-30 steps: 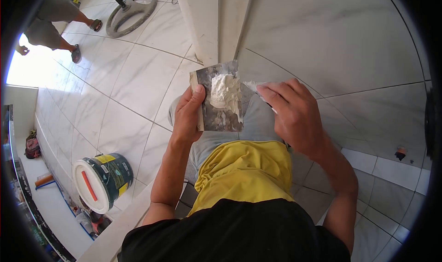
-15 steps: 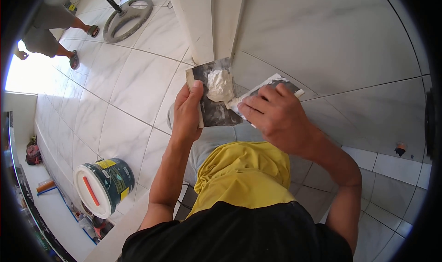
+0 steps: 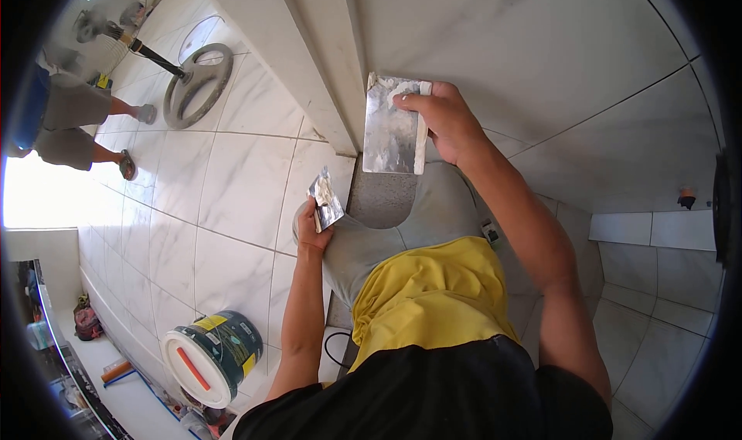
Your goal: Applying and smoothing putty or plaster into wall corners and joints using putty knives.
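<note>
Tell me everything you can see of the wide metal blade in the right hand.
The wide metal blade is a flat rectangular sheet of bare grey steel, smeared with whitish paste, thickest along its top edge. A pale strip handle runs down its right side, where the right hand grips it, fingers curled over the top right corner. It is held up flat against the white tiled wall, beside the vertical corner trim, with its lower edge above the person's grey-clad knee. Its back face is hidden.
</note>
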A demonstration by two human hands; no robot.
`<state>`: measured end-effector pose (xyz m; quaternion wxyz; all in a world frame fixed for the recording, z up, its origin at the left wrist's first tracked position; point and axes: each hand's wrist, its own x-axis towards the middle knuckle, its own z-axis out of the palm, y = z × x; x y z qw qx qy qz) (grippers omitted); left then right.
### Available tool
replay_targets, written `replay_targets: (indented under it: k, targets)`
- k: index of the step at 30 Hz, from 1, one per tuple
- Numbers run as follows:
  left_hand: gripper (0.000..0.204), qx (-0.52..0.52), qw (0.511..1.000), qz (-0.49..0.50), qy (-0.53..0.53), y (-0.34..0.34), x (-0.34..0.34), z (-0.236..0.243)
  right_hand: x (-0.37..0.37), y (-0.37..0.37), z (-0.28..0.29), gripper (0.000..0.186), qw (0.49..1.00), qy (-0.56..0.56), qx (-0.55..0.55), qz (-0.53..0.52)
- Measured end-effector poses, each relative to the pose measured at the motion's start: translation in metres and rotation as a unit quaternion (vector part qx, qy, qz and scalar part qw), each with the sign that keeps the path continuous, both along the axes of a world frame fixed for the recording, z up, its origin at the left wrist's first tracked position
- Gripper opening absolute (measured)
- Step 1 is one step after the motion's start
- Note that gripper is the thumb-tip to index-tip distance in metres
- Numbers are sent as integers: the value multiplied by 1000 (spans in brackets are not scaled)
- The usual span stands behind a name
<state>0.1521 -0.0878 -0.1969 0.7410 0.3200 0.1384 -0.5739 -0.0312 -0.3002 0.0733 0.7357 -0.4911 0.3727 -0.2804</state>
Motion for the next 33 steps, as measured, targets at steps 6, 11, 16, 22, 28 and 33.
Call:
replay_targets:
  k: [6, 11, 16, 22, 28, 33]
  targets:
    - [28, -86, 994, -5, 74, 4, 17, -18, 9, -2, 21, 25, 998, 60, -11, -15]
    - [27, -68, 995, -18, 77, 7, 21, -20, 15, -6, 18, 25, 996, 81, -1, 25]
    - [29, -99, 990, -31, 97, 9, 21, -23, 18, -4, 46, 24, 996, 89, -20, 22]
    - [29, -61, 993, -37, 89, 5, 19, -20, 25, -11, 77, 22, 996, 70, -56, 28]
    - [29, -106, 987, -61, 106, 7, 24, -27, 27, -15, 108, 20, 994, 40, -88, 44]
    - [29, -189, 968, -103, 131, 13, 31, -42, 31, -3, 145, 17, 997, 19, -69, 34]
